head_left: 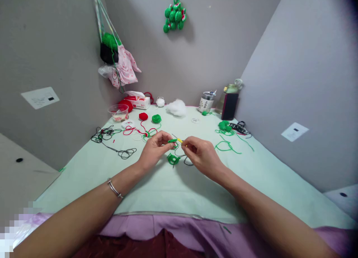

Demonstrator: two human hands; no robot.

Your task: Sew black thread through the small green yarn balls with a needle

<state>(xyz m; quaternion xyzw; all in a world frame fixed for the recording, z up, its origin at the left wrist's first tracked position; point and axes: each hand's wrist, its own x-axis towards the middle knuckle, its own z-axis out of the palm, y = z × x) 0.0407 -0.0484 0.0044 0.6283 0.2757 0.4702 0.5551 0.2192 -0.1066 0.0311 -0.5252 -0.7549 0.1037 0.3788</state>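
Over the middle of the table, my left hand [155, 148] pinches a small green crochet piece [172, 141] with a bit of red and white on it. My right hand [200, 150] grips a crochet hook [179, 140] with a yellow handle, its tip close to the piece. Dark yarn hangs between the two hands. Just below them, a loose bundle of green yarn [173, 159] lies on the pale green cloth. The fingertips partly cover both the piece and the hook.
Tangled black yarn [125, 153] lies to the left, near a red yarn ball [143, 116] and a green yarn ball [156, 118]. White stuffing [176, 108], a pen tin [206, 102] and a phone [229, 106] stand at the back. Green crochet pieces [225, 126] lie at right.
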